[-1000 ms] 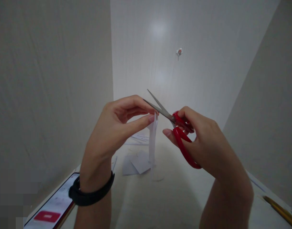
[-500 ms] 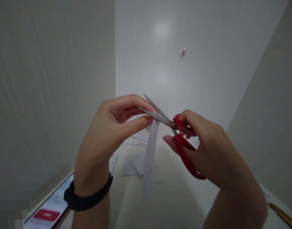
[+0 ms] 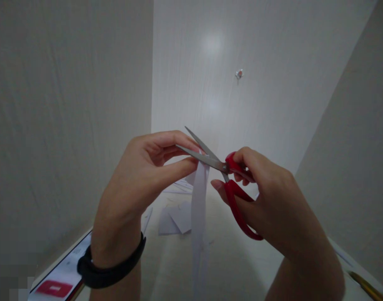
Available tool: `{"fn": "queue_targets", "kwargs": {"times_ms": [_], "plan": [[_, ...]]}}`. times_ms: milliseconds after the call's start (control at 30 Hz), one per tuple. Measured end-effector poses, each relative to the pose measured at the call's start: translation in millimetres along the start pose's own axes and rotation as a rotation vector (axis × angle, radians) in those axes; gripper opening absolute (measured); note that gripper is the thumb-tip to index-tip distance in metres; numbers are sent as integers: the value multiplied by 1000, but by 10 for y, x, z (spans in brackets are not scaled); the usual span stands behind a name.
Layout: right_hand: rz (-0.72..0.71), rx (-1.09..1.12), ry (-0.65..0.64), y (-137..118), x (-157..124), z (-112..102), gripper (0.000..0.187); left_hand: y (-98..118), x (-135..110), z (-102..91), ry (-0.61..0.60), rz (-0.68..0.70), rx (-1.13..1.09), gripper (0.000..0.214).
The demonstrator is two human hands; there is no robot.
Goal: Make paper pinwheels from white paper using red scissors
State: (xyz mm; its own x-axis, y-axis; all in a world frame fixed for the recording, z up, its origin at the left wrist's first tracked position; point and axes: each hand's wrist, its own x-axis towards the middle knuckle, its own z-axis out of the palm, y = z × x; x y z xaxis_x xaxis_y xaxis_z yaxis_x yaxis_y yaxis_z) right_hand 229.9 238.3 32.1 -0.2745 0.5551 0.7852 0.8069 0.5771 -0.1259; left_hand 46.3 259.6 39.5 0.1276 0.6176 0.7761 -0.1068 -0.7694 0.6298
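My left hand (image 3: 147, 171), with a black band at the wrist, pinches the top of a white paper strip (image 3: 198, 217) between thumb and fingers. The strip hangs down over the table, its lower part blurred. My right hand (image 3: 263, 188) grips red-handled scissors (image 3: 243, 209), thumb in the lower loop and fingers in the upper. The metal blades are spread apart and point left, crossing the paper's top edge right beside my left fingertips.
Cut white paper pieces (image 3: 174, 219) lie on the pale table (image 3: 232, 267), with more strips (image 3: 180, 187) behind. A phone (image 3: 62, 271) with a lit screen rests at lower left. A gold-brown pen-like object (image 3: 368, 284) lies at lower right. Pale panels rise behind and on both sides.
Both hands, with scissors and paper, have shifted slightly left and down in view. The blades stay spread at the paper's top, and the hanging strip has swung a little.
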Motion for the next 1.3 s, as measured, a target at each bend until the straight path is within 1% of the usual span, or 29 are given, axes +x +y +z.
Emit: {"fn": "queue_targets", "kwargs": {"times_ms": [267, 433, 600, 733, 933, 1100, 1300], "plan": [[21, 11, -16, -23, 19, -23, 21, 40, 24, -24, -39, 24, 52, 22], [26, 21, -32, -21, 18, -40, 19, 66, 32, -13, -44, 16, 73, 22], [32, 22, -14, -24, 1, -55, 10, 94, 39, -19, -47, 18, 114, 21], [24, 20, -18, -43, -4, -71, 11, 90, 33, -39, -43, -22, 129, 20], [-13, 16, 29, -72, 17, -85, 15, 115, 31, -29, -51, -49, 64, 20], [-35, 2, 63, -72, 12, -80, 19, 157, -5, 10, -1, -100, 13, 18], [-32, -9, 67, -78, 6, -71, 17, 160, -24, 17, -14, -115, 12, 16]]}}
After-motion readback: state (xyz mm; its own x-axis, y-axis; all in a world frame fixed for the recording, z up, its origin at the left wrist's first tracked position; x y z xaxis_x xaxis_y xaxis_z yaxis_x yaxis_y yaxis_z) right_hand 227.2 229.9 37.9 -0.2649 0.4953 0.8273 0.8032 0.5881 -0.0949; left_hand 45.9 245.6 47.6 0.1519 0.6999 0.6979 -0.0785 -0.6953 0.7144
